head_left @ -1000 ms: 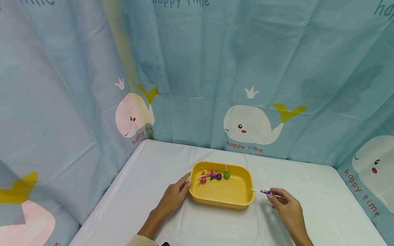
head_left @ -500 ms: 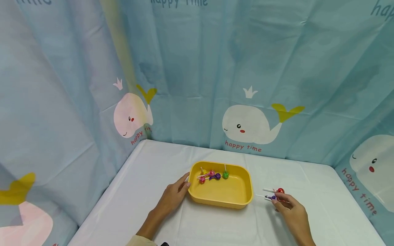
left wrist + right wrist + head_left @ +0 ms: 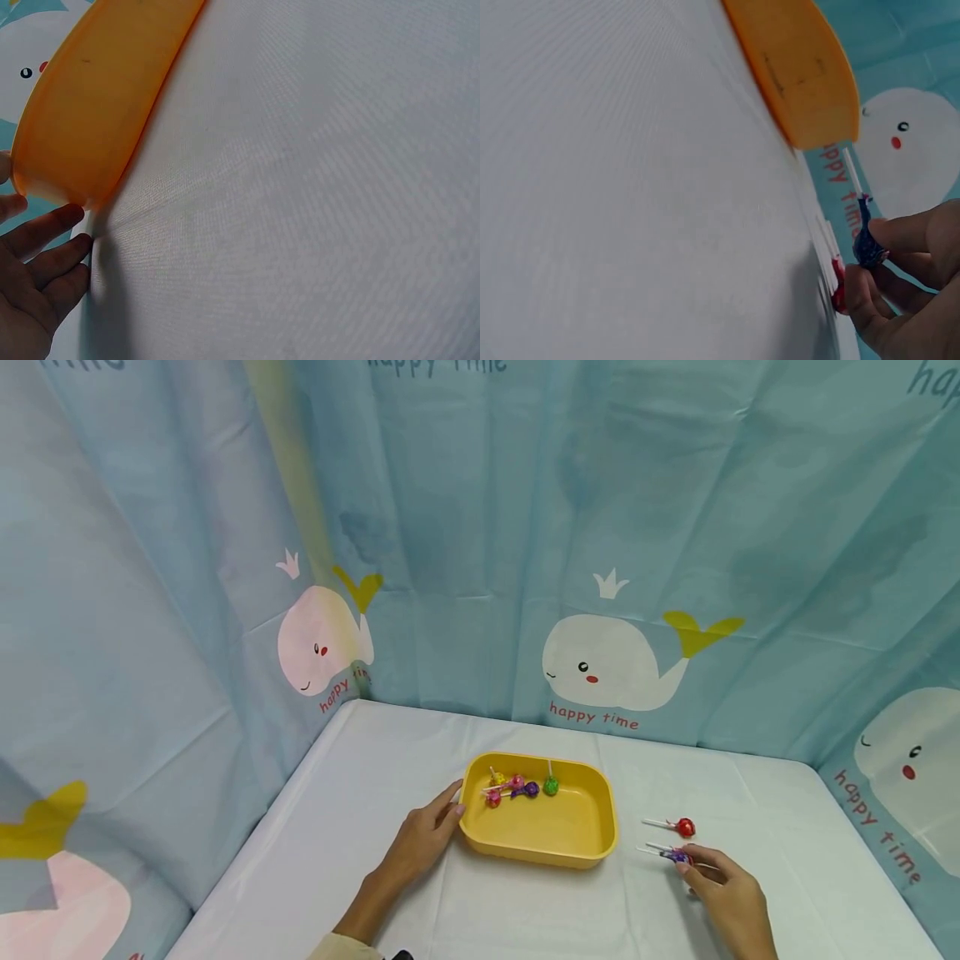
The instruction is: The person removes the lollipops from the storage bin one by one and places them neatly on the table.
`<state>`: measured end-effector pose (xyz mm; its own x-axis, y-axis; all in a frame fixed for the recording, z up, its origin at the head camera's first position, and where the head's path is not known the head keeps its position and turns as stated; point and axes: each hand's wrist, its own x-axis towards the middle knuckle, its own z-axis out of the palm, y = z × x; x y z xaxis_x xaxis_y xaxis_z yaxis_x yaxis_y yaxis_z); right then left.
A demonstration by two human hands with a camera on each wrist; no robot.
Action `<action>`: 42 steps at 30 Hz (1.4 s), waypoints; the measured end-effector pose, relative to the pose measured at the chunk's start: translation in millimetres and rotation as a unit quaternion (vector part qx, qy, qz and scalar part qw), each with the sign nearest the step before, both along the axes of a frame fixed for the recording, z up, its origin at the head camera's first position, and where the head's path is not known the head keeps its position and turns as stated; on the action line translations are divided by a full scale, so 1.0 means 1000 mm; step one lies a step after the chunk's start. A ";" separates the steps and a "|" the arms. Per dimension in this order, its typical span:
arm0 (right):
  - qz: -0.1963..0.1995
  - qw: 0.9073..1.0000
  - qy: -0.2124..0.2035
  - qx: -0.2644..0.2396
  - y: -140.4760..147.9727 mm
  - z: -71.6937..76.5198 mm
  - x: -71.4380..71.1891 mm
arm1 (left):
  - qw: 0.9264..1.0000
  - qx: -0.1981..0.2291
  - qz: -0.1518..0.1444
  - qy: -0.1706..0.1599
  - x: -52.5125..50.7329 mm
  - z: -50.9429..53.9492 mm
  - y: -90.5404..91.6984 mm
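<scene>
My left hand [image 3: 426, 838] rests with extended fingers against the left end of a yellow tray [image 3: 536, 853]; the left wrist view shows the fingers [image 3: 56, 266] at its outer wall. Right of the tray, my right hand [image 3: 726, 887] pinches a purple-wrapped lollipop [image 3: 868, 244] between thumb and fingers, its white stick pointing toward the tray. A red lollipop [image 3: 686, 827] lies on the table just beyond that hand. A second white stick [image 3: 660, 846] shows beside the held lollipop; its head is mostly hidden by the fingers.
Inside the tray, several lollipops cluster at the back left, among them a purple one [image 3: 532, 789]. A green lollipop [image 3: 551, 787] lies apart from them near the back wall. White cloth [image 3: 525, 910] covers the table, and a blue whale-print curtain [image 3: 465, 635] hangs behind.
My right hand has moved right and nearer to me, away from the tray, with the purple lollipop. The red lollipop on the table has come into view. The left hand stays put.
</scene>
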<state>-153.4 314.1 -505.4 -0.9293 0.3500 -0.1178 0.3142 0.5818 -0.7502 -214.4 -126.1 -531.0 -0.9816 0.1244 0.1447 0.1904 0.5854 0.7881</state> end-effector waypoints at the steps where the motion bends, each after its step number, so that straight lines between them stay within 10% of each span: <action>1: -0.001 1.000 -0.004 -0.001 0.002 0.000 0.000 | 1.000 -0.001 0.001 0.001 0.000 0.000 0.000; 42: -0.017 0.999 -0.021 0.038 0.022 -0.017 0.000 | 1.000 0.005 -0.004 0.002 0.000 -0.001 0.000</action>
<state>-153.2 335.8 -522.1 -0.9119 0.3899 -0.1278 0.3641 0.6253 -0.6902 -214.9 -126.4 -531.8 -0.9799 0.1315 0.1500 0.1987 0.5766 0.7925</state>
